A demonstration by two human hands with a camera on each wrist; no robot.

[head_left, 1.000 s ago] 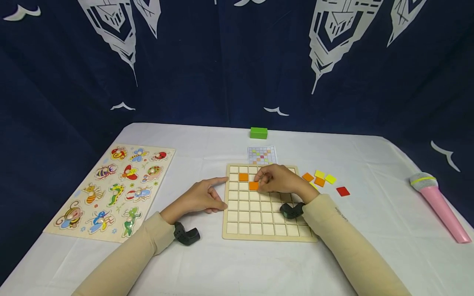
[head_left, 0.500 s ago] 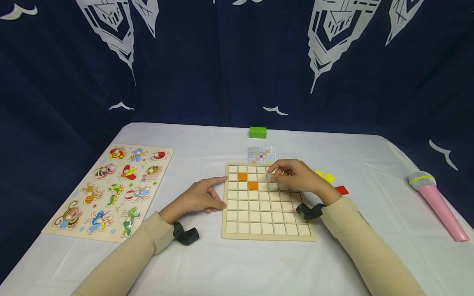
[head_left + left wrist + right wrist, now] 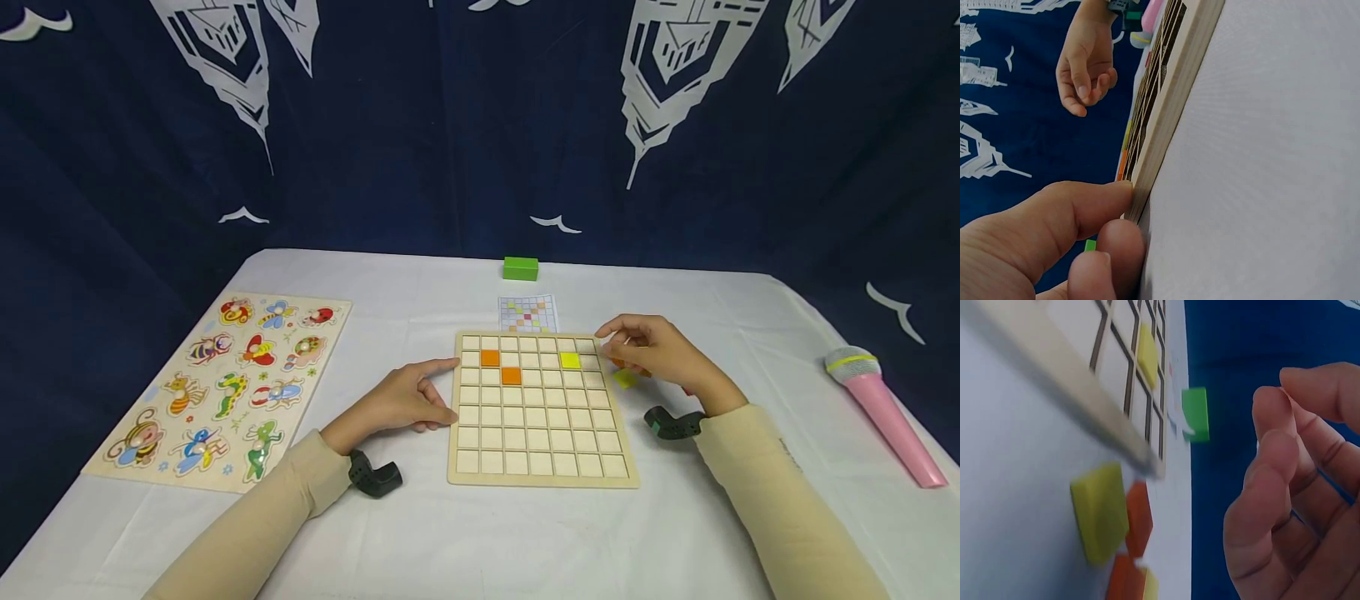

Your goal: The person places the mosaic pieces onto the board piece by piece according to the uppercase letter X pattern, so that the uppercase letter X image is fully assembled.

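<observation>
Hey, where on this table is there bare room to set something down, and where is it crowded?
Bare cloth lies along the near edge in front of the grid board, between the animal puzzle and the left hand, and between the right hand and the pink microphone. Crowded: right of the board, where loose tiles lie under the right hand.

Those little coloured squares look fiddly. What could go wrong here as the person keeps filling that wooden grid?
The right hand hovers empty above the loose tiles crowded by the grid board; reaching in could knock neighbours aside or pick up two. The right sleeve lies close to the board's corner and might nudge it, though the left hand braces its edge. The yellow tile and orange tiles already in cells might hop out if the board is jolted.
</observation>
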